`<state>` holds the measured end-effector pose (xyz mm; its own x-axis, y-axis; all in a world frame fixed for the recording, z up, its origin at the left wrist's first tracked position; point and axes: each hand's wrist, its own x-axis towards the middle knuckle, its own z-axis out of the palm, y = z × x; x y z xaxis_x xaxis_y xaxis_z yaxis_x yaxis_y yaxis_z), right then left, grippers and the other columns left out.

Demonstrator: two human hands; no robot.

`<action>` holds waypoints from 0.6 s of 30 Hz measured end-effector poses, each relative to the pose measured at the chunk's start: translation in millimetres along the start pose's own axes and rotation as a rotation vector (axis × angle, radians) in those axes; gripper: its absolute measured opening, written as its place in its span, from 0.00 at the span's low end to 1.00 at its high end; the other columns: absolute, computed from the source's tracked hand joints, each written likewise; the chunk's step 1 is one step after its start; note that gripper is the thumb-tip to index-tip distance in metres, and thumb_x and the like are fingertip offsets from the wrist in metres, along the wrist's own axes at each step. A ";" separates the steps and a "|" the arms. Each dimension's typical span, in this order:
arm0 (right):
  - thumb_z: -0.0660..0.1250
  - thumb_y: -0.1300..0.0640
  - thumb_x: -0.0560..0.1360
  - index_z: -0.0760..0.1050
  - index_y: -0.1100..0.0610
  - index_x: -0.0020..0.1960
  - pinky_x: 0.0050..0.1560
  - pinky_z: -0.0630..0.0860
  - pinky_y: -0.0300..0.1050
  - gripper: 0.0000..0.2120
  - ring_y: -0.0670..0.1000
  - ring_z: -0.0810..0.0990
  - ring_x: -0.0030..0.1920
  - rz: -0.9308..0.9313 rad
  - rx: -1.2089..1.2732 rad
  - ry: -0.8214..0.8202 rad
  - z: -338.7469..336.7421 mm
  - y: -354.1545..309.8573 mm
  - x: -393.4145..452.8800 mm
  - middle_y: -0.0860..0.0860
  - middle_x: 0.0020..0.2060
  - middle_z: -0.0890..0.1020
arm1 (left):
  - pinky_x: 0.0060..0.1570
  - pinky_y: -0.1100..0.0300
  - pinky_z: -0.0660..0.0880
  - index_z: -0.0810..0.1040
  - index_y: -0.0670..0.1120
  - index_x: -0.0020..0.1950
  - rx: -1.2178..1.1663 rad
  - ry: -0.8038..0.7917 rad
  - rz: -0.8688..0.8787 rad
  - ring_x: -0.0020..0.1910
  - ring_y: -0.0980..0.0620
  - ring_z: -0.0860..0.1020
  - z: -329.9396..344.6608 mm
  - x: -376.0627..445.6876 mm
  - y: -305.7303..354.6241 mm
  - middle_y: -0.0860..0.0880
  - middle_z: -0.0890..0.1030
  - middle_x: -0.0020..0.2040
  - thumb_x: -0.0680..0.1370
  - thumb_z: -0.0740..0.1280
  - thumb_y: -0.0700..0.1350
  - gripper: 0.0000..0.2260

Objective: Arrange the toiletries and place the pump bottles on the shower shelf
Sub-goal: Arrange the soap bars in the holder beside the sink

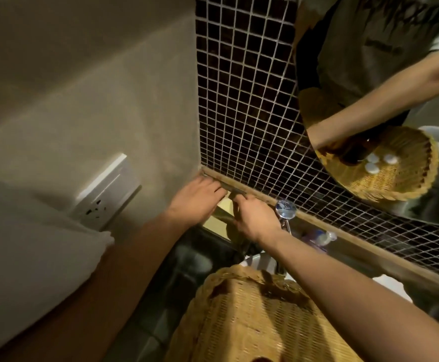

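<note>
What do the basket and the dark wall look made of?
The basket looks like woven wicker or rattan: tan strands in a visible weave, matte. The dark wall looks like small glazed mosaic tiles: dark squares set in pale grout lines.

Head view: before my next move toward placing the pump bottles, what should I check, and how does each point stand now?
1. Left hand free: ok, fingers straight, resting at the ledge corner.
2. Right hand free: cannot tell, fingers curled at the ledge, anything held is hidden.
3. Pump bottles located: cannot tell, only round white caps show in the mirror.
4. Yellow woven wicker basket close by: ok, just below the forearms.
5. Chrome tap clear of the right hand: not ok, right beside it.
</note>
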<state>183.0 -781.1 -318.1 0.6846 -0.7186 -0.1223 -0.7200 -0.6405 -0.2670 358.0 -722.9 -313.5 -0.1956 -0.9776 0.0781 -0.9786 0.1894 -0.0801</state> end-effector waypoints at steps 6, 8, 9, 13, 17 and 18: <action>0.73 0.54 0.73 0.72 0.54 0.68 0.54 0.79 0.52 0.25 0.56 0.78 0.58 -0.001 -0.025 -0.058 9.8 1.3 11.2 0.54 0.62 0.76 | 0.66 0.52 0.65 0.74 0.46 0.64 0.028 -0.133 0.001 0.63 0.46 0.72 20.9 2.9 -5.6 0.45 0.76 0.62 0.77 0.67 0.42 0.16; 0.73 0.54 0.73 0.71 0.54 0.69 0.57 0.78 0.53 0.26 0.57 0.77 0.61 0.005 -0.041 -0.087 12.0 2.3 14.6 0.55 0.63 0.75 | 0.66 0.52 0.66 0.74 0.46 0.65 0.024 -0.165 0.003 0.63 0.46 0.72 27.4 2.8 -7.5 0.45 0.76 0.62 0.74 0.70 0.41 0.20; 0.73 0.53 0.73 0.70 0.54 0.69 0.58 0.77 0.53 0.27 0.57 0.76 0.62 0.001 -0.057 -0.100 13.3 2.3 15.5 0.56 0.63 0.75 | 0.66 0.52 0.67 0.74 0.46 0.64 0.008 -0.182 -0.004 0.62 0.47 0.72 29.3 4.3 -7.8 0.45 0.76 0.62 0.72 0.72 0.41 0.21; 0.72 0.50 0.74 0.70 0.56 0.68 0.54 0.77 0.54 0.25 0.58 0.75 0.61 -0.029 -0.164 -0.119 17.5 0.5 17.5 0.56 0.61 0.75 | 0.63 0.52 0.68 0.73 0.47 0.63 -0.005 -0.274 -0.017 0.59 0.48 0.72 34.2 13.9 -7.4 0.47 0.76 0.60 0.70 0.73 0.41 0.22; 0.69 0.53 0.76 0.71 0.57 0.67 0.52 0.75 0.51 0.21 0.57 0.74 0.61 -0.058 -0.240 -0.103 20.8 -2.0 21.9 0.56 0.60 0.76 | 0.65 0.51 0.67 0.72 0.48 0.63 0.009 -0.331 -0.029 0.61 0.47 0.71 39.6 18.0 -11.5 0.47 0.74 0.62 0.73 0.70 0.45 0.19; 0.69 0.54 0.76 0.71 0.57 0.66 0.52 0.74 0.51 0.20 0.57 0.75 0.61 -0.060 -0.245 -0.095 21.9 -2.8 23.1 0.56 0.60 0.76 | 0.67 0.51 0.65 0.72 0.48 0.64 0.022 -0.342 -0.020 0.62 0.47 0.71 40.5 18.5 -12.7 0.47 0.74 0.63 0.74 0.69 0.46 0.19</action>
<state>203.2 -789.9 -341.1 0.7260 -0.6562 -0.2060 -0.6761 -0.7358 -0.0386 369.4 -747.1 -351.3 -0.1402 -0.9561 -0.2573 -0.9797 0.1715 -0.1035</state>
